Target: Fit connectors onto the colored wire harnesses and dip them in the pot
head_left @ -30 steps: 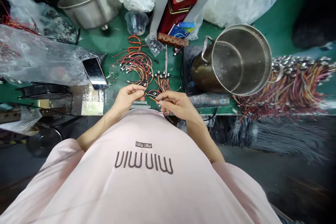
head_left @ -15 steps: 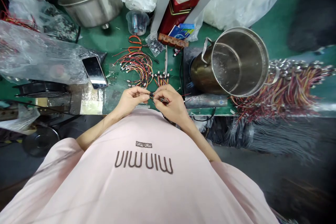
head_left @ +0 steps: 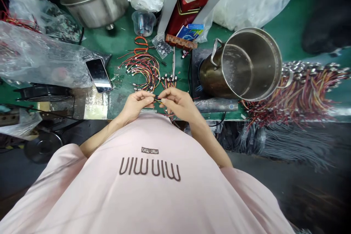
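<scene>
While a tall steel pot (head_left: 246,65) stands on the green workbench (head_left: 120,36), a fan of coloured wire leads (head_left: 144,69) lies left of it; also left of the pot, the left hand (head_left: 136,105) and right hand (head_left: 178,104) meet, their fingertips pinching one short wire lead (head_left: 158,99) between them.

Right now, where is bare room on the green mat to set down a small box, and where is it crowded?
Bare green mat shows between the steel bowl and the wire harnesses, and right of the steel pot. Crowded at the left hand and right hand.
</scene>
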The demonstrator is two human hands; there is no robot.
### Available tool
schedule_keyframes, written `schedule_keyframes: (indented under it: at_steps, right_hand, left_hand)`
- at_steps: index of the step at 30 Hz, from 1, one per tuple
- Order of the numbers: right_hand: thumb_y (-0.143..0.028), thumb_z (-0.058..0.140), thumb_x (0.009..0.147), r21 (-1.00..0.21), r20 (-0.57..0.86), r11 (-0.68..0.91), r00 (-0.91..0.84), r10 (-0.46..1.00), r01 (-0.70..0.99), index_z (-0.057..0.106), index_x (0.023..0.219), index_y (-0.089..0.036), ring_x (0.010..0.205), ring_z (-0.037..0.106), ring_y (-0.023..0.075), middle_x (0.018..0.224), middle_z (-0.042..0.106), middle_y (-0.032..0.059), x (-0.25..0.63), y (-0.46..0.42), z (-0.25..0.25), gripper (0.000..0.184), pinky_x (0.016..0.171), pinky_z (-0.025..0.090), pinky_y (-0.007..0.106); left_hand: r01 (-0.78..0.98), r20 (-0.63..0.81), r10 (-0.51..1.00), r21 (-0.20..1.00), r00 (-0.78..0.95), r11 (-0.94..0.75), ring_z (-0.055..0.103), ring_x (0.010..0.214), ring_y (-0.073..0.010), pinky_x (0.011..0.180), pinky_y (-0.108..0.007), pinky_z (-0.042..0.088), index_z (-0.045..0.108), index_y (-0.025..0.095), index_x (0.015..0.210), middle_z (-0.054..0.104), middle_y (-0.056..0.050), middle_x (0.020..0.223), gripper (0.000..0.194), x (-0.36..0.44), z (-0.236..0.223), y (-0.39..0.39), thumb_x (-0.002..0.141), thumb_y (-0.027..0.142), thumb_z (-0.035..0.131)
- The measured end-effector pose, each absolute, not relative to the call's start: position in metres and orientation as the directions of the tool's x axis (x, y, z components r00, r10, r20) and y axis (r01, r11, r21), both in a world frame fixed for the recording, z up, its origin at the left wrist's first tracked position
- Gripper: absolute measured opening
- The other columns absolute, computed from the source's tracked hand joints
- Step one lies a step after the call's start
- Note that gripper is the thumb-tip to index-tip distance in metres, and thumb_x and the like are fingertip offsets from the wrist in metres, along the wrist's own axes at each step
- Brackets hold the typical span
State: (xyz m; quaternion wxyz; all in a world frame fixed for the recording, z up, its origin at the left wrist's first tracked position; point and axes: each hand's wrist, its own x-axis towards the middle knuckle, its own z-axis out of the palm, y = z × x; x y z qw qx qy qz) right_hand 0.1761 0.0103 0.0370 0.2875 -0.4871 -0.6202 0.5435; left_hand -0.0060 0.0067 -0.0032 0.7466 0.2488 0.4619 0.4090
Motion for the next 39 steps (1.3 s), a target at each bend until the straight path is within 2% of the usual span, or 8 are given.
schedule_keyframes:
  at_steps: [3, 6, 10, 16, 22, 29, 34, 39]
  right_hand:
    - [-0.034, 0.060, 0.083, -0.925, -0.377, -0.359, -0.400, 0.835, 0.124, 0.054, 0.099, -0.019, 0.062, 0.064, 0.0110, 0.087, 0.065, 0.0014, 0.191, 0.015, 0.040, 0.023, 0.046, 0.047, 0.020]
    - [-0.034, 0.066, 0.079, -0.893, -0.429, -0.442, -0.440, 0.789, 0.080, 0.053, 0.100, -0.018, 0.057, 0.065, 0.0119, 0.082, 0.067, 0.0011, 0.204, 0.018, 0.043, 0.029, 0.044, 0.048, 0.021]
    - [-0.033, 0.067, 0.080, -0.879, -0.435, -0.475, -0.479, 0.762, 0.043, 0.054, 0.100, -0.017, 0.054, 0.065, 0.0130, 0.075, 0.070, 0.0011, 0.212, 0.021, 0.044, 0.029, 0.046, 0.050, 0.022]
    - [-0.030, 0.067, 0.081, -0.867, -0.404, -0.498, -0.549, 0.732, -0.026, 0.054, 0.100, -0.015, 0.059, 0.069, 0.0133, 0.077, 0.072, 0.0025, 0.218, 0.030, 0.039, 0.027, 0.056, 0.056, 0.023]
    - [-0.024, 0.067, 0.079, -0.852, -0.410, -0.522, -0.554, 0.724, -0.051, 0.055, 0.096, -0.015, 0.058, 0.069, 0.0137, 0.076, 0.072, 0.0022, 0.222, 0.036, 0.040, 0.023, 0.054, 0.057, 0.024]
    - [-0.020, 0.068, 0.076, -0.836, -0.433, -0.545, -0.539, 0.722, -0.058, 0.054, 0.093, -0.014, 0.053, 0.066, 0.0101, 0.073, 0.072, 0.0012, 0.223, 0.038, 0.043, 0.023, 0.050, 0.053, 0.018]
    - [-0.020, 0.069, 0.075, -0.835, -0.422, -0.546, -0.550, 0.721, -0.075, 0.054, 0.093, -0.014, 0.053, 0.066, 0.0085, 0.073, 0.072, 0.0010, 0.226, 0.037, 0.040, 0.025, 0.050, 0.052, 0.016]
    - [-0.022, 0.069, 0.077, -0.815, -0.419, -0.570, -0.568, 0.708, -0.110, 0.053, 0.097, -0.014, 0.056, 0.066, 0.0095, 0.078, 0.072, 0.0029, 0.232, 0.031, 0.037, 0.027, 0.052, 0.054, 0.019]
  left_hand:
    - [-0.366, -0.492, 0.841, 0.757, 0.224, 0.541, 0.063, 0.054, -0.0092, 0.059, -0.022, 0.052, 0.071, 0.016, 0.076, 0.067, 0.002, 0.063, 0.033, -0.011, -0.003, 0.010, 0.053, 0.034, 0.086]
    - [-0.341, -0.489, 0.843, 0.772, 0.222, 0.537, 0.063, 0.054, -0.0102, 0.060, -0.024, 0.053, 0.071, 0.016, 0.076, 0.067, 0.002, 0.062, 0.032, -0.017, -0.005, 0.014, 0.054, 0.034, 0.085]
    - [-0.344, -0.471, 0.856, 0.784, 0.214, 0.517, 0.064, 0.054, -0.0103, 0.060, -0.023, 0.054, 0.070, 0.015, 0.078, 0.066, 0.001, 0.060, 0.032, -0.022, -0.008, 0.019, 0.056, 0.034, 0.085]
    - [-0.357, -0.476, 0.859, 0.781, 0.191, 0.512, 0.063, 0.052, -0.0090, 0.060, -0.021, 0.055, 0.069, 0.015, 0.079, 0.066, 0.002, 0.058, 0.037, -0.026, -0.011, 0.026, 0.055, 0.038, 0.086]
    - [-0.385, -0.464, 0.868, 0.779, 0.178, 0.495, 0.064, 0.053, -0.0083, 0.057, -0.019, 0.056, 0.068, 0.015, 0.077, 0.069, 0.000, 0.064, 0.036, -0.029, -0.017, 0.030, 0.055, 0.038, 0.087]
    - [-0.381, -0.475, 0.863, 0.776, 0.172, 0.503, 0.063, 0.054, -0.0077, 0.057, -0.018, 0.057, 0.069, 0.017, 0.077, 0.068, 0.001, 0.063, 0.034, -0.028, -0.017, 0.033, 0.056, 0.038, 0.086]
    - [-0.383, -0.524, 0.838, 0.751, 0.149, 0.538, 0.062, 0.053, -0.0069, 0.057, -0.018, 0.057, 0.067, 0.016, 0.077, 0.067, 0.001, 0.061, 0.029, -0.025, -0.015, 0.035, 0.062, 0.035, 0.084]
    - [-0.420, -0.581, 0.805, 0.705, 0.119, 0.571, 0.061, 0.054, -0.0065, 0.059, -0.018, 0.057, 0.066, 0.015, 0.078, 0.066, 0.001, 0.061, 0.019, -0.027, -0.018, 0.036, 0.072, 0.029, 0.078]
